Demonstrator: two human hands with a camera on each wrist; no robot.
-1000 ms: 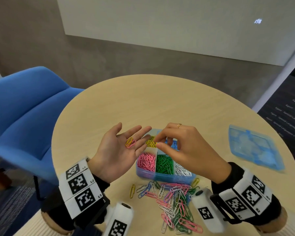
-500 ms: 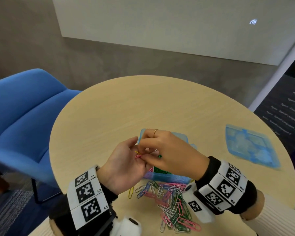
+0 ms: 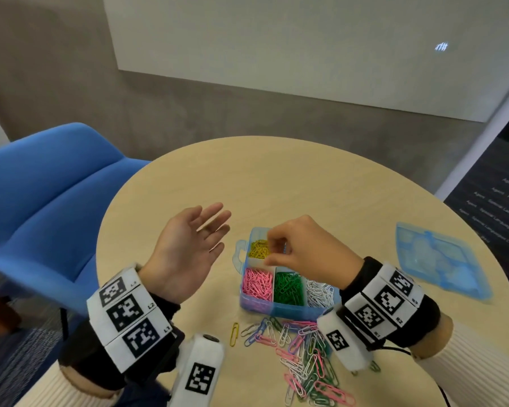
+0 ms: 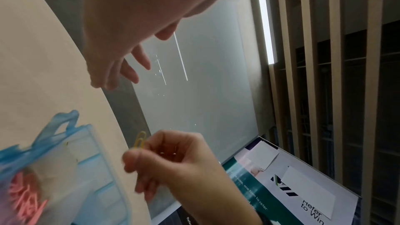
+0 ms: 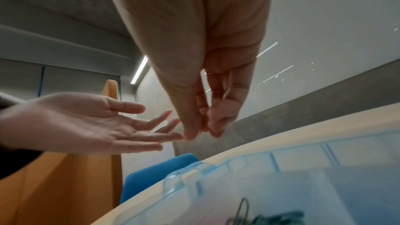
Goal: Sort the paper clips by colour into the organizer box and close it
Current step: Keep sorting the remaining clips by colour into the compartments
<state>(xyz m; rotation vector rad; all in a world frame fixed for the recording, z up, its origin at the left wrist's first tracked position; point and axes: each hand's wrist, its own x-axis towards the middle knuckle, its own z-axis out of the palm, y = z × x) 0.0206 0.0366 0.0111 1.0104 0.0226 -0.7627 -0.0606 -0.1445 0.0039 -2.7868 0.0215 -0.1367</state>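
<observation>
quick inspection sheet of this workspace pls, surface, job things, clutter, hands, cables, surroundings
surface: round wooden table.
job's things: organizer box open, with yellow, pink, green and white clips sorted; loose paper clips piled in front of it; lid lying apart to the right.
clutter: nothing seen.
grippers: left hand open, palm up, empty; right hand pinches a yellow clip over the box.
cables: thin black cable at the right wrist.
surroundings: blue chair, whiteboard, dark banner.

The organizer box (image 3: 276,308) and its lid (image 3: 441,265) are translucent blue plastic. The tabletop (image 3: 306,183) looks like matt, smooth pale wood. The chair (image 3: 56,186) is blue cloth.
</observation>
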